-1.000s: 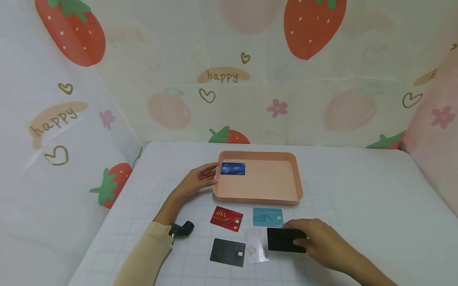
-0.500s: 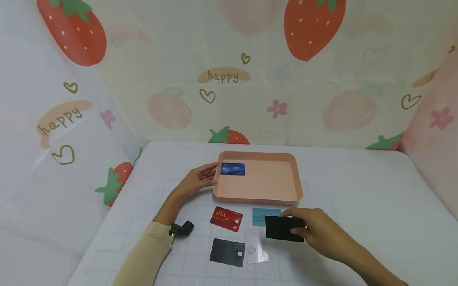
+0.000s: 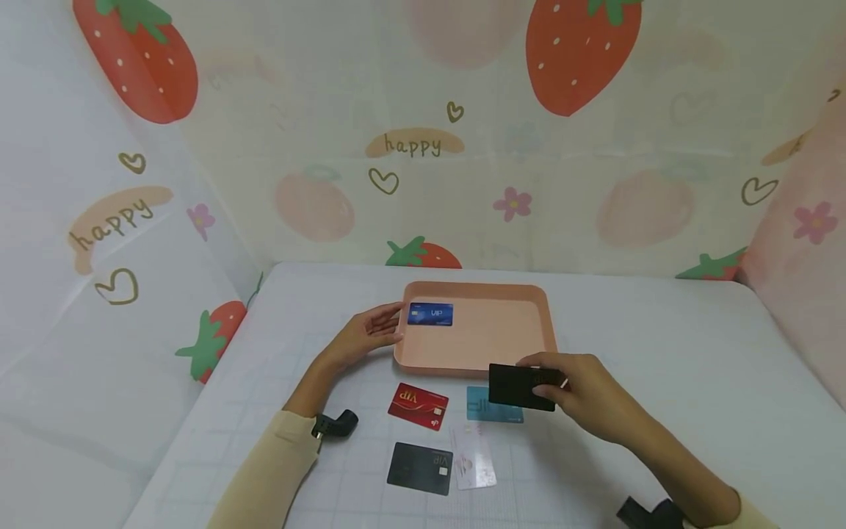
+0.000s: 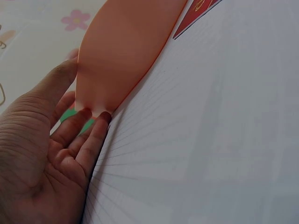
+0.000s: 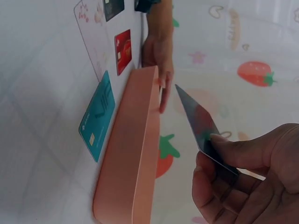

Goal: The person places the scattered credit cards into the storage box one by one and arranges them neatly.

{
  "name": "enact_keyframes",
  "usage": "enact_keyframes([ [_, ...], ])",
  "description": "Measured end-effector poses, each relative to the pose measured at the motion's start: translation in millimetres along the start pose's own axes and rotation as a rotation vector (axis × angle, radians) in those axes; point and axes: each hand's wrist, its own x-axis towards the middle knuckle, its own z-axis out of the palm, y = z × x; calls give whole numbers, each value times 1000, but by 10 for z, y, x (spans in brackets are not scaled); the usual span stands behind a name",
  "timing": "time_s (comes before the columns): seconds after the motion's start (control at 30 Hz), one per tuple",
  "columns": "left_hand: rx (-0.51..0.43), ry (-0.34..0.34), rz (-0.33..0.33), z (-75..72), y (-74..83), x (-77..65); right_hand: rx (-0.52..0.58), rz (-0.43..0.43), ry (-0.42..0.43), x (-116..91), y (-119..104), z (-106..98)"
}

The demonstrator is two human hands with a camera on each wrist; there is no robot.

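My right hand (image 3: pixel 591 397) pinches a black card (image 3: pixel 515 386) between thumb and fingers. In the right wrist view this card (image 5: pixel 198 116) is raised above the table, tilted, beside the tray's wall. In the head view it overlaps the front edge of a pink tray (image 3: pixel 496 334) and part of a teal VIP card (image 3: pixel 505 414). A blue VIP card (image 3: pixel 430 314) lies at the tray's left end. There my left hand (image 3: pixel 363 334) touches the tray's side; its fingertips (image 4: pixel 105 117) press the end wall in the left wrist view.
In front of the tray lie a red VIP card (image 3: pixel 418 406), a dark grey VIP card (image 3: pixel 420 468) and a pale patterned card (image 3: pixel 474 459). The white table (image 3: pixel 674 353) extends to the right. A curtain printed with strawberries (image 3: pixel 581 59) hangs behind it.
My right hand has lifted the black card and carried it away from me, from over the pale card to the tray's front edge. The left hand and tray stay put.
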Motion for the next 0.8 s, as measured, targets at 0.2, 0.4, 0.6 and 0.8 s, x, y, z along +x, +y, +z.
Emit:
enact_keyframes([
  [0.2, -2, 6, 0, -14, -20, 7, -1, 29, 36, 124, 26, -30],
  [0.4, 4, 7, -8, -8, -44, 25, 2, 46, 53, 219, 66, -53],
  [0.6, 15, 15, -14, -12, -61, 22, 8, 30, 85, 311, 80, -75],
  [0.8, 5, 7, -10, -8, -64, 22, 7, 44, 105, 405, 70, -90],
])
